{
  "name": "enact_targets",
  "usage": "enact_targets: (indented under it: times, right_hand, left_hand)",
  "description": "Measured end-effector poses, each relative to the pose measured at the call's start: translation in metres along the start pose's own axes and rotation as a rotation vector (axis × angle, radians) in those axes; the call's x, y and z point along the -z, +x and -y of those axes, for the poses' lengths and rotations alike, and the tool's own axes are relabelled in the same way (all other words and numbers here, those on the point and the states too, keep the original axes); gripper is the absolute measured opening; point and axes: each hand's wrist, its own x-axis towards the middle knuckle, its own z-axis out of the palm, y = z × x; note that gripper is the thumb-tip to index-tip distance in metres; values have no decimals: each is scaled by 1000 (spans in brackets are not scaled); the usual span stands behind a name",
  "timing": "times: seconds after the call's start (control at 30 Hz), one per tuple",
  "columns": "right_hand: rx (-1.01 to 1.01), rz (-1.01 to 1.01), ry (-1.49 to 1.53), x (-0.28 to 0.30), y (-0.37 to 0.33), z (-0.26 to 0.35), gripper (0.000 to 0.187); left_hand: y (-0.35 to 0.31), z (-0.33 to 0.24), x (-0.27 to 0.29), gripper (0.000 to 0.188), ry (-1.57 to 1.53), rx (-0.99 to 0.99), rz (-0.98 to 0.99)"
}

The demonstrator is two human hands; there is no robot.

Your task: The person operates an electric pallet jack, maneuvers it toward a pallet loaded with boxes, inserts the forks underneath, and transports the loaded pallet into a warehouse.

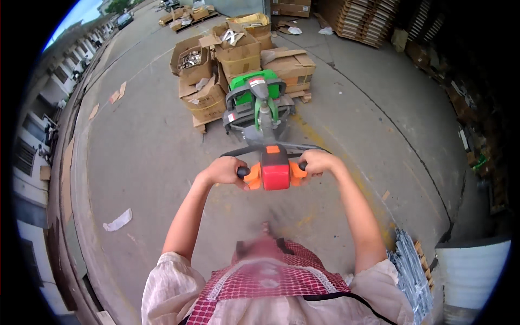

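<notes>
Both my arms reach forward to the control handle (pixel 276 170) of a green and black pallet truck (pixel 260 100). This handle has a red front, a dark top with an orange button, and orange parts at its sides. My left hand (pixel 223 171) is wrapped round the left grip, whose black end (pixel 243 172) shows by my thumb. On the other side my right hand (pixel 319 162) is closed round the right grip. Beyond the truck's body, against it, stand open cardboard boxes (pixel 235 57) on a pallet; whatever forks the truck has are hidden.
A box of metal-looking pieces (pixel 190 59) is at the load's left. Stacked pallets (pixel 360 21) stand far right. Near right are a grey wrapped bundle (pixel 409 271) and a white cylindrical object (pixel 471 271). White scrap (pixel 118 220) lies on the concrete floor, left, near a kerb.
</notes>
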Motion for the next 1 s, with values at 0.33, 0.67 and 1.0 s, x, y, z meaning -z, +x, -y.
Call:
enact_targets:
  times: [0.33,0.67,1.0]
  right_hand:
    - [33,-25,1,-58,25,53,41]
    - [-26,171,128,-27,120,136,41]
    - [-2,147,172,-63,231,223,26]
  left_hand:
    - [-58,61,-11,49,-106,81,132]
    - [-77,167,56,52,-168,-44,176]
    - [-147,337,130,61,-150,-304,24]
